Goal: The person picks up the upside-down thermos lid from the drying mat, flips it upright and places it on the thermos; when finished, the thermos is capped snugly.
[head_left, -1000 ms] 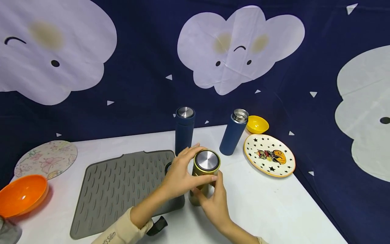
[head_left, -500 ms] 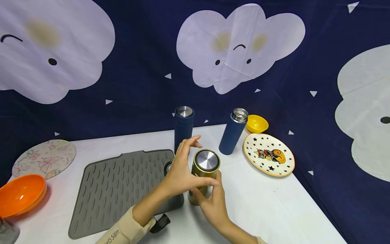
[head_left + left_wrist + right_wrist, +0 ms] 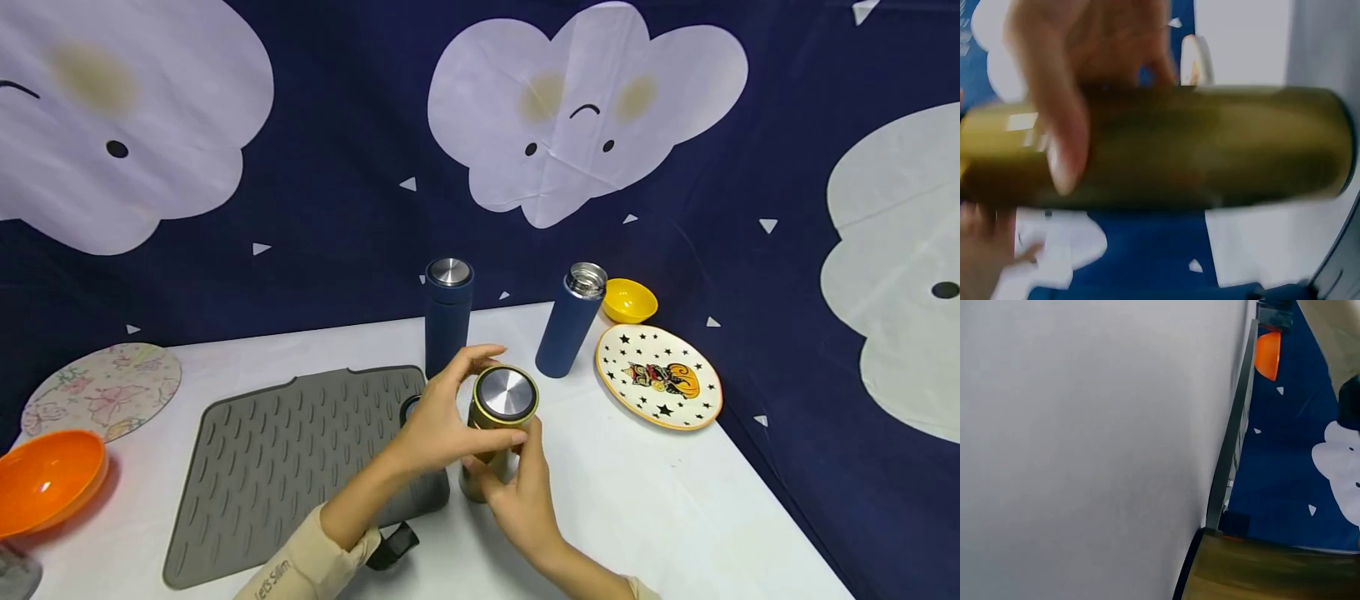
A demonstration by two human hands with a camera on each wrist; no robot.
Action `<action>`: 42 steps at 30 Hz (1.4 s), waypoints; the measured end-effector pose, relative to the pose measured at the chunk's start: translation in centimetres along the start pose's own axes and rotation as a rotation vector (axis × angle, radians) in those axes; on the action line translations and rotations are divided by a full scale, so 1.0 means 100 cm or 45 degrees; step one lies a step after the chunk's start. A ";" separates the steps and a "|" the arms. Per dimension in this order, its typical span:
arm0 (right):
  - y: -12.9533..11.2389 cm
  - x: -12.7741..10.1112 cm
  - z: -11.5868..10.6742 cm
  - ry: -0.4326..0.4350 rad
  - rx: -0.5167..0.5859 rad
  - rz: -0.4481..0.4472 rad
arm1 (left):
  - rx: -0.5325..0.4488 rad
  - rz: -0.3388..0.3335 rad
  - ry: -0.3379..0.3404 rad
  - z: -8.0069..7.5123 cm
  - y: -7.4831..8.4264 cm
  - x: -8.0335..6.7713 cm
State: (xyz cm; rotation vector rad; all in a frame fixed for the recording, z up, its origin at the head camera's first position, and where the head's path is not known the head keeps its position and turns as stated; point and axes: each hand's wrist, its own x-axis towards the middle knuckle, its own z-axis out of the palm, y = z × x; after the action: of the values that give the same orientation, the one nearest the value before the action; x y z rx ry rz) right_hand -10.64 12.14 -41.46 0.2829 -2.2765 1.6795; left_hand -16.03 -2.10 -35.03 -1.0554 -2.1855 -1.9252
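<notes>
A gold thermos flask stands upright on the white table, its steel-topped lid facing up. My left hand curves round the top of this flask, thumb across the front below the lid and fingers behind it. Lower down, my right hand grips the body from the right. In the left wrist view the gold flask spans the picture, blurred, with the right hand's thumb over it. The right wrist view shows only the flask's base end.
A grey ribbed mat lies left, a dark container at its right edge, mostly hidden by the left arm. Behind stand a lidded blue flask and an uncapped one. A yellow bowl, star plate and orange bowl lie around.
Half a second ago the left fingers had lifted and spread away from the lid; now they are back round it. The right hand keeps its hold. The head view shifts slightly.
</notes>
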 end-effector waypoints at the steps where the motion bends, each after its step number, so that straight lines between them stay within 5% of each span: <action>1: 0.000 0.000 0.000 -0.001 0.001 -0.002 | -0.090 0.004 -0.039 -0.002 -0.001 0.000; 4: 0.000 -0.001 0.000 -0.001 0.013 0.007 | -0.291 -0.004 -0.150 -0.006 -0.002 -0.001; 9: 0.000 -0.001 0.000 -0.009 0.006 0.006 | -0.050 0.013 0.012 0.004 0.002 -0.001; 14: 0.000 -0.001 0.000 0.005 0.007 0.011 | -0.319 0.004 -0.102 -0.001 -0.001 0.001; 20: 0.001 -0.002 0.000 0.026 -0.004 -0.007 | -0.131 -0.068 0.045 0.007 -0.002 -0.002; 25: 0.001 -0.002 0.000 0.023 0.030 0.019 | -0.444 -0.053 -0.164 0.000 -0.007 0.000; 27: 0.000 -0.002 0.000 0.008 0.047 0.024 | -0.401 -0.047 -0.140 0.003 -0.008 -0.001; 31: 0.000 -0.001 0.000 -0.012 0.071 0.021 | -0.121 -0.077 0.038 0.015 -0.005 -0.001; 37: 0.002 -0.002 0.001 -0.004 0.050 0.006 | -0.417 -0.084 -0.141 0.007 -0.010 0.004; 42: 0.002 -0.001 0.002 -0.022 0.064 0.010 | -0.205 -0.084 0.103 0.017 -0.008 -0.002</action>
State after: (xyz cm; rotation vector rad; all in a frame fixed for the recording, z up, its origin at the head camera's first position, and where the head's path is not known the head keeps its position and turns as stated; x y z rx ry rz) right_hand -10.64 12.04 -41.67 0.3016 -2.2532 1.7463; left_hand -15.59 -0.63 -36.19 -0.9169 -2.0779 -2.1637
